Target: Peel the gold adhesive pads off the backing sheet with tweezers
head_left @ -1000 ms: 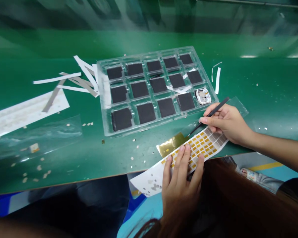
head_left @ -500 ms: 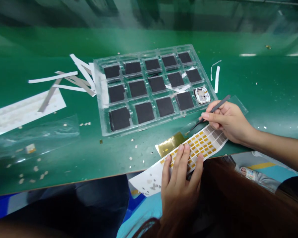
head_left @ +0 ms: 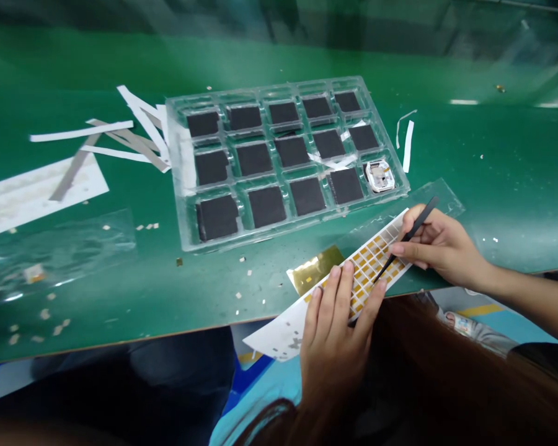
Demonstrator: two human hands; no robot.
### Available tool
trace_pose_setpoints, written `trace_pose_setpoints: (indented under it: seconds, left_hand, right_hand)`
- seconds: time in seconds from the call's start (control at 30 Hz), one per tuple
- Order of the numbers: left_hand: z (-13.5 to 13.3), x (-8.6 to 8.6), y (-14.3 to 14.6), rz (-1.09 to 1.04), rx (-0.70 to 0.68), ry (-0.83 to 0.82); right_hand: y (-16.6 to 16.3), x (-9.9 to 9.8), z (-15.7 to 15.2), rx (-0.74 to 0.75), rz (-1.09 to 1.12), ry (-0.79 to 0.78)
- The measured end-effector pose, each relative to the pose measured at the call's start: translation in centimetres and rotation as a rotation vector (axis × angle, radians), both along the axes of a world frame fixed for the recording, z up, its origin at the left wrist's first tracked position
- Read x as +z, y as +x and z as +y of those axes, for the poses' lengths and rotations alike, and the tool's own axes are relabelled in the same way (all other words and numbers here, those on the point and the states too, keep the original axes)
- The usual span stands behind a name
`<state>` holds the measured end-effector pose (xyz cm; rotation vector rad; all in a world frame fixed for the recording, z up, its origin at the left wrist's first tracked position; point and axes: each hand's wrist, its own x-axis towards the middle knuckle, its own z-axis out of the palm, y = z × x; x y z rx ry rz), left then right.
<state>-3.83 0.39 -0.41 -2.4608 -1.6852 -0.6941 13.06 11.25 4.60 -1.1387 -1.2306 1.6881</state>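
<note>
My right hand (head_left: 439,244) grips black tweezers (head_left: 405,238), their tip resting on a white sticker sheet (head_left: 374,263) covered with several small gold squares. My left hand (head_left: 337,334) lies flat on that sheet at the table's near edge, fingers spread, pinning it down. A gold foil piece (head_left: 314,269) lies just left of the sheet. Beyond the hands sits a clear plastic tray (head_left: 181,179) whose pockets hold several black square pads. One pocket at its right end holds a small white-and-metal part (head_left: 380,176).
The green table (head_left: 493,161) carries white and grey paper strips (head_left: 121,145) left of the tray, a white backing sheet (head_left: 23,195) at far left, clear film (head_left: 60,248) and scattered small scraps. Two thin white strips (head_left: 408,145) lie right of the tray.
My right hand has moved down and toward me, bringing the tweezer tip from the sheet's upper edge onto the gold squares. The left hand stays on the sheet. The view has shifted slightly.
</note>
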Motion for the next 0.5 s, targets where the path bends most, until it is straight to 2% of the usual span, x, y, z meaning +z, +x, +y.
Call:
trace_pose_setpoints:
  seconds: [0.5]
  left_hand:
    - [-0.01, 0.15, 0.00, -0.013, 0.004, -0.002]
  right_hand:
    - [-0.11, -0.06, 0.11, 0.040, -0.044, 0.018]
